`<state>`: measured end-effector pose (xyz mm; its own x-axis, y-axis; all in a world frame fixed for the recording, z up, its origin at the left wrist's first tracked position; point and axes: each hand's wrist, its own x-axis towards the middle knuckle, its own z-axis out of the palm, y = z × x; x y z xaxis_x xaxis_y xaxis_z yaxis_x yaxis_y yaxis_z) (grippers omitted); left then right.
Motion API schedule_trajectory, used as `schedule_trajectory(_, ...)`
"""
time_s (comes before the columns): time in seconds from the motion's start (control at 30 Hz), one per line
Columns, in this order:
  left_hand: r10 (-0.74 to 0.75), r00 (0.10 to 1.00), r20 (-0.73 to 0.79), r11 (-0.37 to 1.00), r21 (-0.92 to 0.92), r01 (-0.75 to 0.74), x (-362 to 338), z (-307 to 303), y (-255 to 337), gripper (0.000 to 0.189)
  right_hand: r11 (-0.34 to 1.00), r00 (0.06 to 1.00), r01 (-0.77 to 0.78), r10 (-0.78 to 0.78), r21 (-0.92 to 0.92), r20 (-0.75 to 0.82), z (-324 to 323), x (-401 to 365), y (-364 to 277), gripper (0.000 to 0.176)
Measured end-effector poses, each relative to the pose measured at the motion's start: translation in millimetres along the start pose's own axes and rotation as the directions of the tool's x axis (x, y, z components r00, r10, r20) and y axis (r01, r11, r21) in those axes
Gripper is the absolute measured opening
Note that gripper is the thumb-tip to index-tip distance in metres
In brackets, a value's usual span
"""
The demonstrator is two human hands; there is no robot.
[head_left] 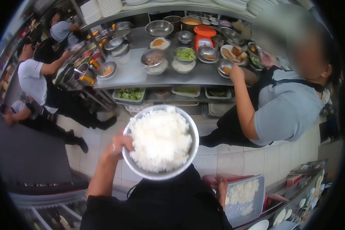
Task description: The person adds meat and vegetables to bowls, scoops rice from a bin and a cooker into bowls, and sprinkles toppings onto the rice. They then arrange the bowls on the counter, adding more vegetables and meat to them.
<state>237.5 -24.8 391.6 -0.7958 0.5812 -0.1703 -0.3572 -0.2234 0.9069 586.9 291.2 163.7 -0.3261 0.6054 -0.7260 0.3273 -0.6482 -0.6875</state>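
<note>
A metal bowl (pixel 194 132) heaped with white rice (pixel 160 140) is held up at the centre, over the floor. My left hand (pixel 120 145) grips its left rim, the thumb inside against the rice and the other fingers hidden beneath. Low on the right, my right hand (pixel 220 186) hangs beside a grey tray (pixel 259 195) that has rice (pixel 242 194) spread in it. Its fingers look curled near the tray's left edge, by a reddish lid or container (pixel 209 178). Whether it holds anything is too small to tell.
Ahead, a steel counter (pixel 136 76) bears plates of rice, metal bowls and an orange scale (pixel 204 38). A co-worker (pixel 291 107) stands close at the right, one hand at a small bowl. Several people work at the left. Plates line the upper shelf (pixel 172 7).
</note>
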Motion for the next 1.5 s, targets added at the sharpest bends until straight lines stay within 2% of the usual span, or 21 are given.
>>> schedule_trajectory(0.03, 0.204, 0.971, 0.128, 0.979, -0.016, -0.203, 10.8, -8.0, -9.7, 0.020, 1.000, 0.999, -0.030, 0.030, 0.000, -0.013, 1.4, -1.3, -1.7, 0.025)
schedule_trajectory(0.07, 0.015, 0.989, -0.149, 0.996, 0.087, -0.002, 26.2, 5.9, 1.5, 0.009, 1.000, 0.999, -0.027, 0.027, 0.014, -0.027, 2.0, -2.0, -3.4, 0.025)
schedule_trajectory(0.1, 0.010, 0.992, -0.127, 0.996, 0.090, 0.001, 47.7, 12.9, 7.2, 0.009, 1.000, 1.000, -0.004, 0.004, 0.000, -0.019, 3.5, -2.5, -5.4, 0.030)
schedule_trajectory(0.17, -0.108, 0.973, -0.204, 0.994, 0.001, 0.110, 95.4, 28.2, 21.1, 0.012, 1.000, 0.999, 0.021, -0.021, 0.006, -0.025, 6.6, 0.5, -9.6, 0.034)
schedule_trajectory(0.23, -0.167, 0.984, -0.056, 0.983, 0.069, 0.170, 139.8, 60.0, 48.3, 0.013, 1.000, 0.998, 0.004, -0.003, 0.012, -0.057, 9.2, 6.7, -14.7, 0.033)
schedule_trajectory(0.3, -0.182, 0.983, -0.008, 0.983, -0.009, 0.182, 222.0, 54.4, 38.7, 0.022, 0.998, 0.995, 0.018, -0.013, 0.052, -0.094, 14.2, 11.0, -24.5, 0.029)
schedule_trajectory(0.37, -0.102, 0.995, 0.002, 0.994, 0.044, 0.102, 285.0, 85.3, 49.1, 0.029, 0.995, 0.992, 0.034, -0.022, 0.092, -0.125, 22.2, 21.5, -35.1, 0.025)
schedule_trajectory(0.4, -0.146, 0.989, 0.030, 0.987, 0.073, 0.143, 332.8, 80.6, 45.6, 0.035, 0.993, 0.990, 0.016, 0.001, 0.118, -0.140, 24.3, 27.2, -36.9, 0.026)
schedule_trajectory(0.43, -0.114, 0.988, 0.105, 0.992, 0.058, 0.109, 372.8, 85.4, 43.7, 0.035, 0.990, 0.988, 0.002, 0.021, 0.144, -0.155, 27.3, 34.3, -41.3, 0.027)
schedule_trajectory(0.5, -0.075, 0.995, 0.064, 0.996, 0.044, 0.073, 455.6, 96.1, 34.4, 0.032, 0.981, 0.980, 0.006, 0.033, 0.194, -0.197, 34.6, 47.7, -45.1, 0.027)
schedule_trajectory(0.57, -0.090, 0.988, 0.124, 0.995, 0.048, 0.085, 534.9, 102.8, 28.0, 0.026, 0.976, 0.965, 0.012, 0.046, 0.217, -0.258, 43.9, 62.7, -51.3, 0.028)
schedule_trajectory(0.67, -0.060, 0.996, 0.065, 0.998, 0.011, 0.060, 627.2, 114.3, 20.7, 0.017, 0.988, 0.935, -0.044, 0.093, 0.148, -0.342, 76.5, 59.7, -89.3, 0.029)
schedule_trajectory(0.7, -0.072, 0.994, 0.083, 0.997, 0.011, 0.071, 656.5, 114.5, 16.7, 0.017, 0.986, 0.928, -0.042, 0.097, 0.159, -0.359, 80.3, 70.4, -86.8, 0.029)
schedule_trajectory(0.8, -0.069, 0.997, -0.023, 0.997, -0.034, 0.068, 719.8, 121.7, 9.1, 0.022, 0.956, 0.910, -0.088, 0.192, 0.280, -0.369, 87.5, 100.9, -65.4, 0.027)
schedule_trajectory(0.87, -0.101, 0.995, -0.004, 0.994, -0.052, 0.101, 752.2, 122.0, 5.0, 0.025, 0.942, 0.897, -0.081, 0.211, 0.325, -0.389, 102.2, 104.8, -67.5, 0.034)
schedule_trajectory(1.0, -0.160, 0.987, 0.013, 0.984, -0.073, 0.160, 789.1, 119.7, -1.9, 0.033, 0.924, 0.873, -0.073, 0.241, 0.374, -0.425, 124.4, 117.3, -76.5, 0.033)
schedule_trajectory(1.1, -0.173, 0.985, 0.016, 0.984, -0.044, 0.174, 798.1, 122.8, -6.2, 0.034, 0.949, 0.872, -0.082, 0.216, 0.304, -0.440, 137.6, 124.4, -86.9, 0.029)
schedule_trajectory(1.2, -0.194, 0.981, -0.025, 0.981, 0.005, 0.194, 803.5, 120.3, -6.1, 0.034, 0.947, 0.858, -0.089, 0.231, 0.310, -0.459, 147.8, 133.4, -103.0, 0.029)
schedule_trajectory(1.33, -0.179, 0.984, 0.008, 0.981, 0.078, 0.177, 801.9, 114.8, -1.2, 0.031, 0.919, 0.861, -0.071, 0.253, 0.388, -0.442, 153.8, 151.4, -111.6, 0.029)
schedule_trajectory(1.43, -0.196, 0.979, 0.064, 0.971, 0.150, 0.184, 799.1, 117.5, 2.0, 0.032, 0.928, 0.870, -0.108, 0.262, 0.357, -0.418, 158.9, 159.5, -125.2, 0.029)
schedule_trajectory(1.5, -0.215, 0.970, 0.110, 0.963, 0.190, 0.192, 800.3, 118.4, 2.2, 0.034, 0.963, 0.882, -0.092, 0.197, 0.254, -0.428, 165.9, 162.4, -140.7, 0.034)
